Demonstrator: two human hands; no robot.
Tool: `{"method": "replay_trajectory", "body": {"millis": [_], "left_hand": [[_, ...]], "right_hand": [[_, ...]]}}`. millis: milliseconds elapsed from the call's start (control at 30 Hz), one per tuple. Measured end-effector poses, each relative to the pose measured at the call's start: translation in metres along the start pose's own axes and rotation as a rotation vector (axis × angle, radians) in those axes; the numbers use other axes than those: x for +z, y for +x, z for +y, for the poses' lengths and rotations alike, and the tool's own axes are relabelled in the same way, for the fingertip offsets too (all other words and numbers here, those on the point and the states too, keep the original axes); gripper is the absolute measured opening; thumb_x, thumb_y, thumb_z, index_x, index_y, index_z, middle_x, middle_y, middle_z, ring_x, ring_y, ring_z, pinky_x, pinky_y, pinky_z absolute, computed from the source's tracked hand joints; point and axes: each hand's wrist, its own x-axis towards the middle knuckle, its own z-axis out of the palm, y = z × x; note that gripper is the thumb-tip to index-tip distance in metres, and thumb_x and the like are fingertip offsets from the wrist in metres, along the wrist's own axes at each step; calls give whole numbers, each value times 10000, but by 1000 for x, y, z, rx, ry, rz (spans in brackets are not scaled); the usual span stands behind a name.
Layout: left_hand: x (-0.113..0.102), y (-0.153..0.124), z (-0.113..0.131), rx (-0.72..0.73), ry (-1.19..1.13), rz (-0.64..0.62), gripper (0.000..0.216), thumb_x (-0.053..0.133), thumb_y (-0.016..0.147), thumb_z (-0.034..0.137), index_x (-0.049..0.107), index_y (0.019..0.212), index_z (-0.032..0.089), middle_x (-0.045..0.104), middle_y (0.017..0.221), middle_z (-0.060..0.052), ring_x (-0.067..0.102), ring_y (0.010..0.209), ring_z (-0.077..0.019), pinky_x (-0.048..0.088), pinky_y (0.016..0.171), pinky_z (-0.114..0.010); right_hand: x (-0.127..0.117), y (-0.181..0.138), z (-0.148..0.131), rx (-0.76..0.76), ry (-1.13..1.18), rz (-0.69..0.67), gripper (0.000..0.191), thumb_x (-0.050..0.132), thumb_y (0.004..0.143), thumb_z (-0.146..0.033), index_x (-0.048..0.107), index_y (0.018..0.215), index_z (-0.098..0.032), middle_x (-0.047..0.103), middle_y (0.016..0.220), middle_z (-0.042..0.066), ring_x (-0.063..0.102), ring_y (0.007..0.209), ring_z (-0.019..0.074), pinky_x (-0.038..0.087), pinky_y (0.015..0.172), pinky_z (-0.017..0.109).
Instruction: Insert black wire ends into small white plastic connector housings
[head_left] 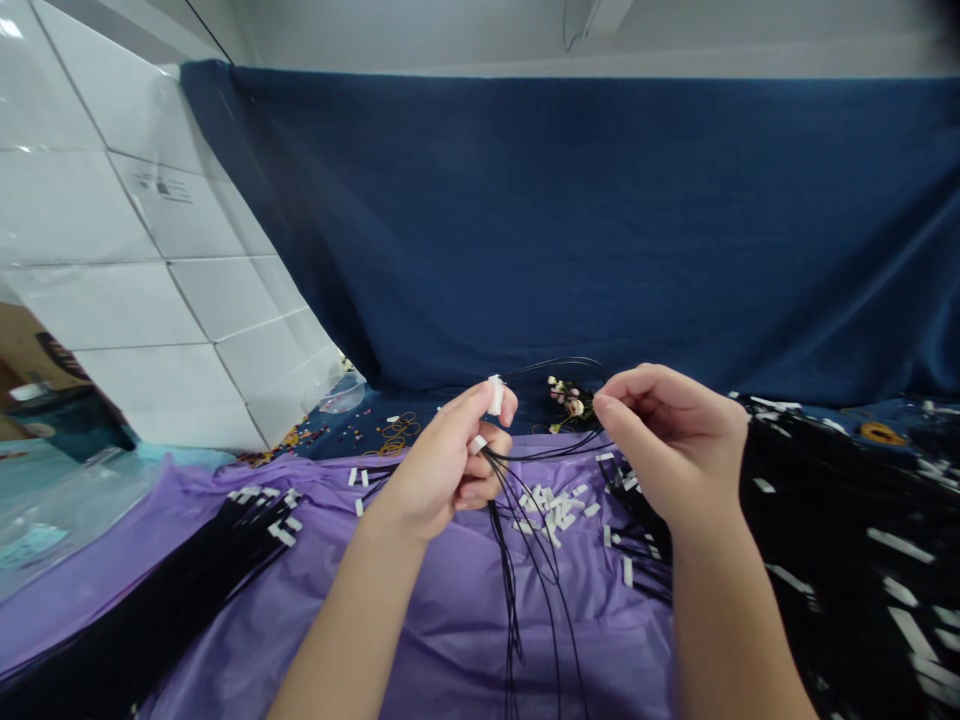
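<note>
Between its thumb and index finger, my left hand (442, 465) pinches a small white connector (496, 394). A second white connector (478, 445) shows lower down among its curled fingers, with several thin black wires (510, 600) hanging below. My right hand (675, 430) is closed in a pinch at the end of a thin black wire (559, 361) that arcs across from the upper connector. The fingertips hide the exact end of that wire. Beneath and between the hands lies a pile of loose white connectors (553, 512) on a purple cloth (442, 620).
Black wire bundles (165, 585) with white ends lie at the left, and a large heap of black wires (832, 540) covers the right. Small flowers (573, 406) and rubber bands (400, 432) sit behind. A dark blue cloth (562, 230) hangs at the back, beside white boxes (142, 300).
</note>
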Motion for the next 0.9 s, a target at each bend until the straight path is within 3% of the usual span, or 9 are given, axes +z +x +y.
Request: {"method": "replay_trajectory", "body": {"millis": [467, 633, 767, 900], "left_hand": [[-4, 0, -1, -23, -45, -41, 366, 480, 915, 548, 395, 756, 229, 144, 531, 104, 40, 433, -48, 144, 324, -106], [-6, 1, 0, -14, -29, -38, 357, 433, 920, 471, 357, 683, 215, 140, 515, 97, 48, 425, -50, 139, 322, -118], [-7, 2, 0, -9, -4, -6, 350, 414, 908, 425, 349, 642, 208, 125, 506, 93, 54, 421, -51, 144, 325, -124], [-7, 3, 0, -27, 2, 29, 349, 423, 895, 417, 357, 625, 206, 139, 504, 89, 61, 418, -51, 137, 321, -128]], "right_hand": [[-1, 0, 1, -21, 26, -13, 132, 639, 803, -110, 641, 689, -176, 549, 620, -19, 456, 522, 83, 308, 451, 241], [-9, 2, 7, -44, -82, -100, 77, 614, 870, -134, 637, 819, -188, 548, 656, -18, 486, 539, 98, 382, 476, 254], [-15, 6, 10, -148, -223, -188, 67, 587, 909, -134, 611, 882, -191, 579, 772, 8, 544, 627, 118, 448, 544, 282], [-17, 8, 9, -335, -330, -189, 98, 589, 904, -74, 610, 913, -169, 585, 829, 13, 565, 665, 96, 480, 582, 251]]}}
